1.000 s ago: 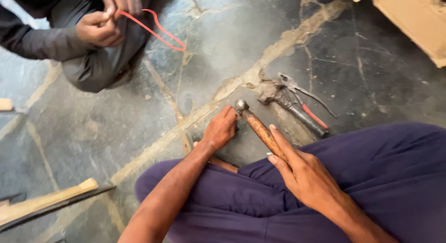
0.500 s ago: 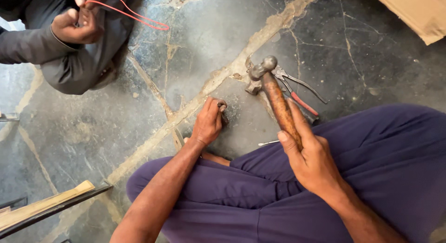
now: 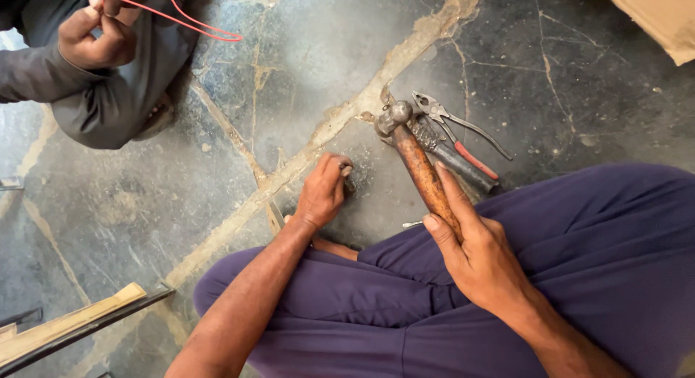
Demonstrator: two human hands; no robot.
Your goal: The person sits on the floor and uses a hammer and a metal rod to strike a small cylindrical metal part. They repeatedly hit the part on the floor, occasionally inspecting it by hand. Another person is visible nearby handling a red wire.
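We sit cross-legged on the cracked dark stone floor (image 3: 521,52), and our right hand (image 3: 474,251) has its fingers wrapped around the worn wooden handle of a hammer with a rounded steel head (image 3: 394,117). Half a second ago this head was at almost the same height, and one second ago it was low, just beside our left fingers, so we have lifted the hammer and now hold it raised over the floor. Our left hand (image 3: 322,193) has stayed low at the pale mortar seam (image 3: 405,52), with its fingertips pinched together on a small dark metal piece (image 3: 346,166) that stands against the stone; its exact shape is too small to tell. From this we judge that a blow on this piece is being prepared. Just beyond the hammer lie grey steel pliers with red-tipped handles (image 3: 463,136), touching a dark metal tool. At the top left another person's hands (image 3: 94,34) bend a thin red wire (image 3: 188,20). A pale cardboard box (image 3: 659,20) shows in the top right corner.
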